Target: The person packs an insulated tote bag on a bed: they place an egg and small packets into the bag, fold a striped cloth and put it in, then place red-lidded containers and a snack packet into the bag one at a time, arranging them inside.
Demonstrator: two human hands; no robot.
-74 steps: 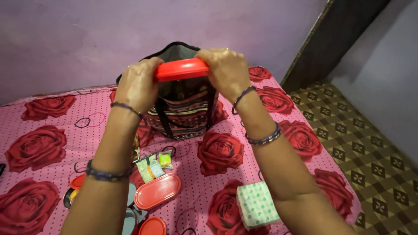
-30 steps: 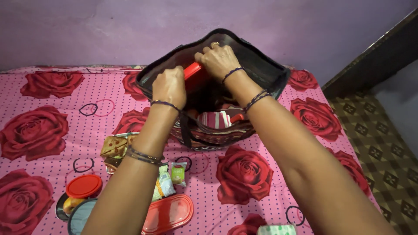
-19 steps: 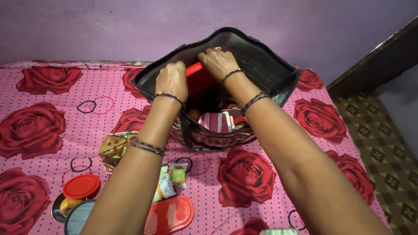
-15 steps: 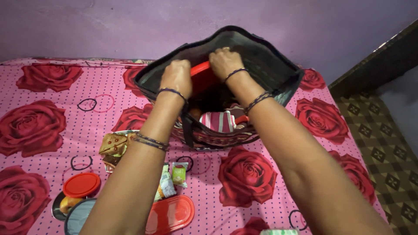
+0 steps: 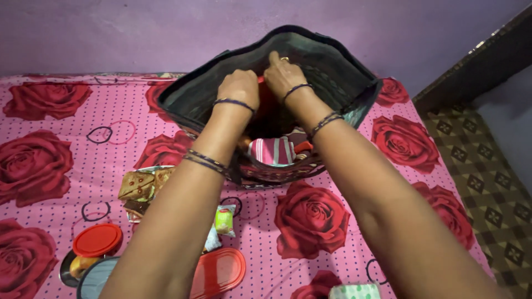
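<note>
A dark bag (image 5: 338, 72) with a striped patterned outside stands open on the pink rose-print bed sheet (image 5: 55, 127). My left hand (image 5: 239, 89) and my right hand (image 5: 284, 75) are both inside its mouth, close together, gripping a red container (image 5: 261, 81) that is almost hidden between them. Only a sliver of red shows. Lower inside the bag lie a pink-and-white striped cloth (image 5: 272, 150) and a bit of something red.
On the sheet at lower left lie a red oval lid (image 5: 220, 271), a red round lid (image 5: 97, 240), a steel bowl (image 5: 69, 268), small snack packets (image 5: 224, 220) and wrapped brown biscuits (image 5: 138, 186). A white-green dotted pack (image 5: 354, 291) sits at the bottom edge. The patterned floor (image 5: 487, 182) lies right.
Both hands have lowered the red container from above the bag deep into its mouth. In the last half second the hands drew closer together and the container is nearly hidden.
</note>
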